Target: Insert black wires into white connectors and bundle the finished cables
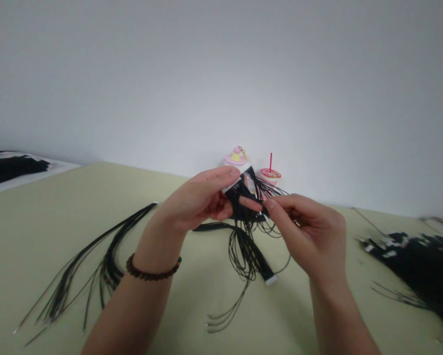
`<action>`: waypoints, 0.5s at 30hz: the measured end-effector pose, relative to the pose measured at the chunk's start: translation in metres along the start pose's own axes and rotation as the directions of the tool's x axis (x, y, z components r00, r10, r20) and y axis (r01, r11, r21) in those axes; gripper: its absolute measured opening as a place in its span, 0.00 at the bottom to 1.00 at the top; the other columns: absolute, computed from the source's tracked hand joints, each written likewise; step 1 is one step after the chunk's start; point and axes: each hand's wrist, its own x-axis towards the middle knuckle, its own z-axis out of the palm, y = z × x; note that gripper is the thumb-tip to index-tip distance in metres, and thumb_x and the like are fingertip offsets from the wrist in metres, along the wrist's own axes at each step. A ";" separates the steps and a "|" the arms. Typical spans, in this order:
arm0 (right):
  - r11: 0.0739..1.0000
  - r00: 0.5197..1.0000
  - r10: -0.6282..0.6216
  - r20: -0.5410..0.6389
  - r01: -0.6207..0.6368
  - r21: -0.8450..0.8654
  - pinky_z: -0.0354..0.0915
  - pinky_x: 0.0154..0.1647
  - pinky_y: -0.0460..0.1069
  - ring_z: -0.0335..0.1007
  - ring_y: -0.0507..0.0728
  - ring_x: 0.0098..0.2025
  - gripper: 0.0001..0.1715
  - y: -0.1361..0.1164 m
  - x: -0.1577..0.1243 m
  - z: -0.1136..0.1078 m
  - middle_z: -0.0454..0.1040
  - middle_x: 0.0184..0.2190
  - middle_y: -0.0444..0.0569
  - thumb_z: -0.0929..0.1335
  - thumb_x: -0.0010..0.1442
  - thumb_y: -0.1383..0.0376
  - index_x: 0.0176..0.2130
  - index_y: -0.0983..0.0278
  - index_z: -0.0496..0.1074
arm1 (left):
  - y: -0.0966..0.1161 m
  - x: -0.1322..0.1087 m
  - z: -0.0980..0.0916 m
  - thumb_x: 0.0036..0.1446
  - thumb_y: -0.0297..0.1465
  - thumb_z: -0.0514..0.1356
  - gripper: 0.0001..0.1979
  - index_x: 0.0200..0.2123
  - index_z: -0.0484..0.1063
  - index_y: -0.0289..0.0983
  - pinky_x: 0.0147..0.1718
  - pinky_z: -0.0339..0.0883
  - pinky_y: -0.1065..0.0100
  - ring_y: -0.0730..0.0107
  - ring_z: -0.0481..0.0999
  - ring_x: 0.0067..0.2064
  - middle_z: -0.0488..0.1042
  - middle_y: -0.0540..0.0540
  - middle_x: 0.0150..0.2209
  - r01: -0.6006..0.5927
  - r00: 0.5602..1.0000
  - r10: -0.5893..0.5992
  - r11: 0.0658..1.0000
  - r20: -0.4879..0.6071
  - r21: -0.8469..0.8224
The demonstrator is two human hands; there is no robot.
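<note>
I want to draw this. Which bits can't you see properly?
Head view: pink toy, partly hidden behind the left hand.
Head view: which of the black wires the right hand pinches, too small.
Head view: wire pile, blurred, cut off by the right edge.

The left hand [201, 199] is covering the base of the pink cup toy [236, 159] and one end of the white connector [239, 178]. Which of the thin black wires [243, 241] the fingers [277, 206] of the right hand [312, 239] are pinching is proving too small to tell. Blurred at the right, a wire pile [421, 266] is running out of frame, as is a dark heap [10, 168] at the upper left.
</note>
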 end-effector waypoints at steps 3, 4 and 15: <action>1.000 1.000 0.004 0.023 -0.005 0.028 0.53 0.19 0.43 0.58 0.46 0.19 0.09 0.001 0.000 0.000 0.67 0.16 0.39 0.69 0.56 0.70 0.25 0.64 0.76 | 0.000 0.000 0.001 0.62 0.35 0.56 0.11 0.33 0.69 0.32 0.12 0.53 0.79 0.84 0.62 0.15 0.79 0.44 0.27 -0.012 0.999 0.013 1.000 0.032 -0.003; 0.999 0.999 0.003 0.035 -0.004 0.036 0.53 0.19 0.43 0.59 0.46 0.19 0.08 0.001 0.000 -0.001 0.67 0.17 0.39 0.69 0.56 0.70 0.26 0.64 0.76 | 0.000 0.000 0.001 0.63 0.35 0.55 0.12 0.32 0.70 0.32 0.12 0.53 0.79 0.84 0.61 0.14 0.79 0.44 0.27 -0.015 0.999 0.015 1.000 0.046 -0.003; 0.999 0.997 0.004 0.071 -0.006 0.035 0.49 0.16 0.41 0.54 0.44 0.17 0.10 0.001 0.000 -0.002 0.62 0.15 0.37 0.68 0.57 0.70 0.25 0.66 0.75 | 0.000 0.003 0.003 0.63 0.34 0.54 0.14 0.29 0.73 0.31 0.10 0.47 0.81 0.85 0.58 0.14 0.78 0.43 0.26 -0.012 0.998 0.012 1.000 0.066 -0.005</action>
